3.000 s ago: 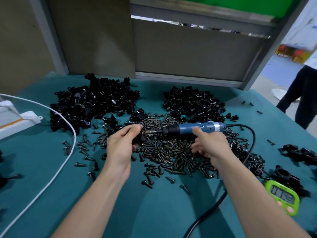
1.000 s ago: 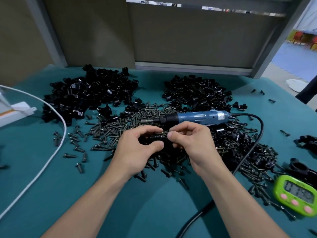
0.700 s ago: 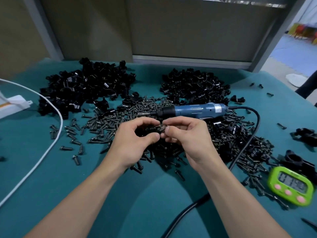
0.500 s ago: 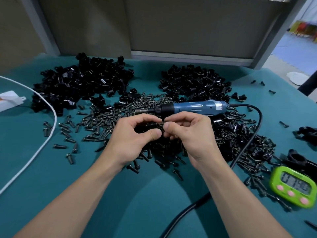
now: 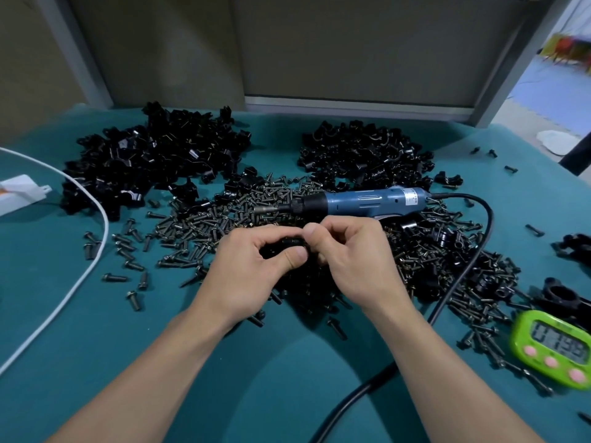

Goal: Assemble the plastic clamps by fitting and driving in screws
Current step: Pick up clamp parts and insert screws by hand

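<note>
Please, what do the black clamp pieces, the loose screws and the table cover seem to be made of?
Clamp pieces: likely moulded plastic, glossy black with sharp highlights on the edges. Screws: apparently metal, dark with a dull brownish sheen. Table cover: probably cloth, matte teal with no reflections.

The green timer [image 5: 552, 350] has a digital display with four dark digits, too blurred to read reliably. The blue electric screwdriver [image 5: 361, 203] bears a white label [image 5: 410, 197] near its cord end. The print is too small to read.
</note>
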`<action>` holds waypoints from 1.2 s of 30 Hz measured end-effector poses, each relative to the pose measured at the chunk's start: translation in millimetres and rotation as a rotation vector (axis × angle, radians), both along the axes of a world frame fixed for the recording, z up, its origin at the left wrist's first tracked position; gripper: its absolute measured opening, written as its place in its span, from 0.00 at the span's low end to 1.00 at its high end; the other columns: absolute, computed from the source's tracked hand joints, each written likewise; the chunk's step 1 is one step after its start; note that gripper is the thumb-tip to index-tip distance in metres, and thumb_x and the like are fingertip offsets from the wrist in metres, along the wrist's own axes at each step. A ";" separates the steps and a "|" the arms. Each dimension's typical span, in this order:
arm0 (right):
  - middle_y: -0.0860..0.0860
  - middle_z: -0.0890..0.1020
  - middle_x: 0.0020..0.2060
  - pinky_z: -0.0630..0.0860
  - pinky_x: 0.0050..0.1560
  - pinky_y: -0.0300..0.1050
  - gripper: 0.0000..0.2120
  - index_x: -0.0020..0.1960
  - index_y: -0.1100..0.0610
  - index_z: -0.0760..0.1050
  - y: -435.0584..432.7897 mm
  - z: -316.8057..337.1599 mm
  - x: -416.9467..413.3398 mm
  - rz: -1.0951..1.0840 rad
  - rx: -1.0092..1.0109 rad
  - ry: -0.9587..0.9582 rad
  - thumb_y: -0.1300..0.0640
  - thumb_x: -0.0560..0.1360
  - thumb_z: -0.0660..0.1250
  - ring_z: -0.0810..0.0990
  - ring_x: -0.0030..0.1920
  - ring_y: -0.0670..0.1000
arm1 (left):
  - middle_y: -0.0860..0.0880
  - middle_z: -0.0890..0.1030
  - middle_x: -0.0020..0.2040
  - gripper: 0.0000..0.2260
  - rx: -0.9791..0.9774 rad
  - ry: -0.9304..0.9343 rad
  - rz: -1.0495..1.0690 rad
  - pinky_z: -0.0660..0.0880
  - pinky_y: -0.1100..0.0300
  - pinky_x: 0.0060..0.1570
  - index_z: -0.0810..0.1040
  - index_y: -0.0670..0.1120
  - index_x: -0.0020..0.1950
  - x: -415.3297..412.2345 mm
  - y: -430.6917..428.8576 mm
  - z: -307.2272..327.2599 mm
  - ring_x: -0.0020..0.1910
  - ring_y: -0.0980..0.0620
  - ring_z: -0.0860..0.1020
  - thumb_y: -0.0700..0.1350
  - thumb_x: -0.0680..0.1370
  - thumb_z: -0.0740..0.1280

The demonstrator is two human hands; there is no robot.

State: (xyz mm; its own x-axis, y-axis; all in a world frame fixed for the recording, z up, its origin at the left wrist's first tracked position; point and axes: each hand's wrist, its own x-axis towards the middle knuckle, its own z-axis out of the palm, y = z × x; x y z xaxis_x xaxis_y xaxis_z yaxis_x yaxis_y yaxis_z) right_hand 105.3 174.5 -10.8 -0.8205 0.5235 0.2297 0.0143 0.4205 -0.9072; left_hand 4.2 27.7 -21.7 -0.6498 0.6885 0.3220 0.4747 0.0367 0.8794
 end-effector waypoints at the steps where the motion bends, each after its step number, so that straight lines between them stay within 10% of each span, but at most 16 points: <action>1: 0.48 0.75 0.24 0.66 0.28 0.41 0.19 0.32 0.50 0.78 -1.7 0.1 -0.9 0.000 0.037 -0.023 0.49 0.82 0.69 0.69 0.26 0.43 | 0.68 0.85 0.50 0.21 0.002 -0.002 -0.005 0.76 0.72 0.53 0.83 0.74 0.50 1.4 0.1 1.3 0.53 0.67 0.83 0.44 0.77 0.77; 10: 0.48 0.80 0.28 0.66 0.32 0.39 0.18 0.37 0.53 0.77 3.3 9.5 8.6 0.180 0.110 -0.189 0.47 0.82 0.61 0.72 0.27 0.41 | 0.61 0.87 0.47 0.10 -0.036 -0.083 -0.004 0.78 0.67 0.50 0.87 0.59 0.53 -0.8 -1.9 1.7 0.48 0.62 0.85 0.44 0.77 0.76; 36: 0.51 0.79 0.30 0.70 0.30 0.41 0.10 0.42 0.49 0.79 -6.4 14.1 8.3 0.089 0.188 -0.053 0.57 0.82 0.67 0.72 0.29 0.47 | 0.47 0.87 0.38 0.11 0.089 -0.321 -0.018 0.78 0.58 0.34 0.78 0.57 0.45 0.2 -1.3 2.3 0.33 0.52 0.82 0.47 0.69 0.78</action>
